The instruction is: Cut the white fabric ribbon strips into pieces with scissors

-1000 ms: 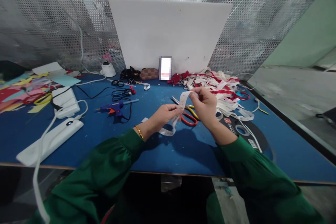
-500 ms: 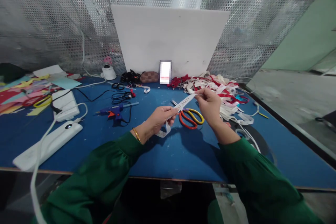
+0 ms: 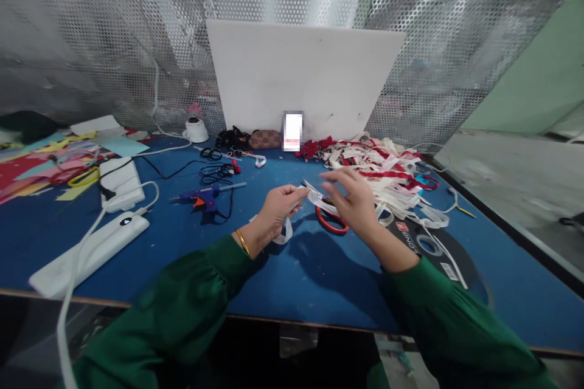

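Note:
My left hand (image 3: 281, 211) pinches a white ribbon (image 3: 321, 202) between thumb and fingertips. One stretch of the ribbon slopes right, down toward the space beneath my right hand, while another part hangs in a loop below my left fingers. My right hand (image 3: 352, 199) is raised with its fingers spread, and nothing shows held in it. Under that hand lies a pair of scissors (image 3: 332, 223) with a red handle loop in sight; its blades point away to the left. The second handle is hidden by my right hand.
Ribbon scraps (image 3: 383, 161) are heaped at the back right, by a black reel (image 3: 460, 255). A blue glue gun (image 3: 203, 199), white power strip (image 3: 121, 185) and white power bank (image 3: 91, 255) lie on the left. A phone (image 3: 292, 132) leans against a white board (image 3: 310, 79).
My right hand has let go of the ribbon's end and its fingers have spread. The ribbon, taut between my hands before, now droops over the scissors. My left hand keeps its pinch.

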Demonstrator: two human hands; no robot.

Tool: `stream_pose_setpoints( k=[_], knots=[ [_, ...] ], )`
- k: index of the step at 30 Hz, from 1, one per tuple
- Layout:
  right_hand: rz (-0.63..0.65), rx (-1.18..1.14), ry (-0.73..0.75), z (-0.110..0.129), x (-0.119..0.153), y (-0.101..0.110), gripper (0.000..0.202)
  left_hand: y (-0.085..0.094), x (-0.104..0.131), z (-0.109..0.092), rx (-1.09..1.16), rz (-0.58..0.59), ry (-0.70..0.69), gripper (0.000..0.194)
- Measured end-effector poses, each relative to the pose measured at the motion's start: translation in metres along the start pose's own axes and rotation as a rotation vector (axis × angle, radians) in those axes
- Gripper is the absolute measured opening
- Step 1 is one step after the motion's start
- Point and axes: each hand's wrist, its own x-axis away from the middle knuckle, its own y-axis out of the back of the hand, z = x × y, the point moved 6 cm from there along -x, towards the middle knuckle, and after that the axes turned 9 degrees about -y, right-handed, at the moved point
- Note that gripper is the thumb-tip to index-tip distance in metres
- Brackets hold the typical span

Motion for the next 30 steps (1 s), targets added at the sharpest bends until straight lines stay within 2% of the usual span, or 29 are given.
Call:
stream_pose_setpoints(
  k=[3, 7, 9, 13, 17, 24, 30],
  knots=[
    [0.151, -0.127, -0.061, 0.010, 0.011, -0.020, 0.010, -0.005, 0.002, -0.001, -0.049, 0.046, -0.049, 0.050],
    [0.137, -0.271, -0.213, -0.003, 0.017, -0.030, 0.010, -0.008, 0.005, -0.002, -0.026, 0.080, -0.047, 0.046],
    [0.121, -0.314, -0.232, -0.009, 0.016, -0.030, 0.009, -0.008, 0.005, -0.002, -0.002, 0.091, -0.036, 0.044],
    [0.086, -0.319, -0.200, -0.009, 0.013, -0.024, 0.008, -0.004, 0.003, 0.000, 0.000, 0.069, -0.004, 0.036],
    [0.075, -0.282, -0.178, -0.005, 0.012, -0.022, 0.003, 0.000, 0.000, 0.000, -0.007, 0.022, -0.032, 0.027],
    [0.044, -0.213, -0.084, 0.001, 0.013, -0.018, 0.005, -0.001, 0.003, -0.011, -0.106, -0.012, -0.086, 0.024],
    [0.019, 0.098, 0.101, 0.012, 0.016, -0.017, 0.012, -0.002, 0.005, -0.016, -0.278, -0.016, -0.146, 0.029]
  ],
)
